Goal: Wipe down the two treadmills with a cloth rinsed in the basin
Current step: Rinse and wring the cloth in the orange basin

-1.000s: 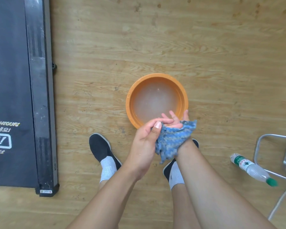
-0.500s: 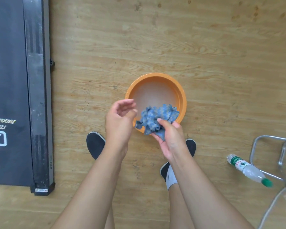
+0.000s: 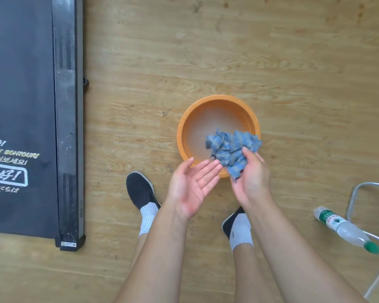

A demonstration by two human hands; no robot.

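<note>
Well, treadmill [image 3: 31,106]: lay flat on the floor at the left; long axis ran straight away from the person; its side rail faced the basin; nothing was touching it, so the wiping seemingly waited on the cloth.
Basin [image 3: 217,101]: orange and round, on the floor just ahead of the shoes; held cloudy water; likely set there so rinsing and dripping stayed within arm's reach.
Left hand [image 3: 193,184]: palm up, fingers straight and spread a little, nothing in it; fingertips lay just beside the cloth, above the basin's near rim; probably offered to take the cloth or help wring it.
Right hand [image 3: 253,182]: thumb and fingers were curled round the cloth's lower part; it was held above the near right rim, probably so drips fell into the water.
Cloth [image 3: 232,149]: blue, crumpled into a bunch; clear of the water as far as could be told; wide end fanned away from the person over the basin, narrow tail pointed back along the palm; long axis ran roughly near to far.
Bottle [image 3: 346,230]: on its side at the right, green cap pointing near-right; apart from the work.
</note>
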